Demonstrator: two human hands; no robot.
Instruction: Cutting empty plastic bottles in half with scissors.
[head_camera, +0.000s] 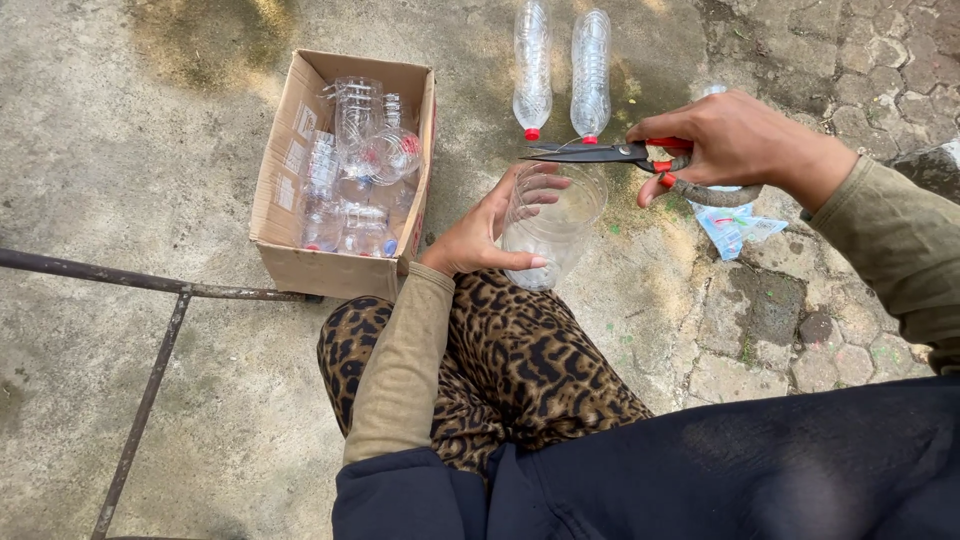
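On rough concrete, my left hand (490, 225) gripped the cut bottle (553, 228); my right hand (735, 140) clasped scissors (600, 153), blades pointing left just above its rim.

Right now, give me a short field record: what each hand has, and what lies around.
left hand: grips cut clear plastic bottle piece, open end up
right hand: holds scissors, blades nearly closed, just above the piece's rim
cardboard box: on the ground to the left, holds clear cut bottle pieces
whole bottles: two, red caps, lying side by side
ground: concrete, paving stones at right
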